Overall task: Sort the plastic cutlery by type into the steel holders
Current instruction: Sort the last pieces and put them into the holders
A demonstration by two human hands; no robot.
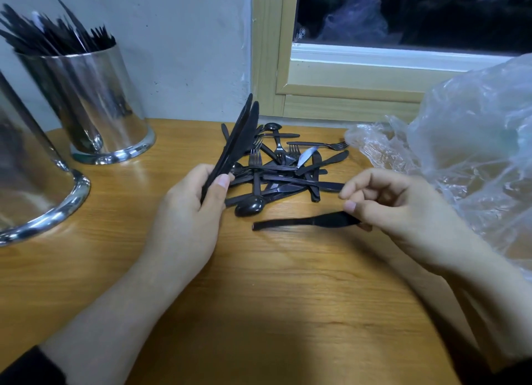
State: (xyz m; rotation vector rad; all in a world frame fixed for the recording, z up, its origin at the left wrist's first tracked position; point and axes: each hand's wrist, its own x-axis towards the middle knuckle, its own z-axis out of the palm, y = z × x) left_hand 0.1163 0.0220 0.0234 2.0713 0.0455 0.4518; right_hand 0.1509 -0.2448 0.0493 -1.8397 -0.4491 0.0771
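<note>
The right hand [394, 209] pinches a single knife [305, 222] by its blade end. At nine o'clock from it, the left hand [187, 209] grips a bundle of knives [239, 137]. Best add it blade-up, ends aligned. At twelve o'clock lies the mixed pile [282, 168]; at ten, the steel holders [98, 102].

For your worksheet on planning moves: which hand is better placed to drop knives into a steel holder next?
Probably the left hand: it grips a bundle of knives and is nearer the holders. The right hand pinches one knife, farther away.
</note>
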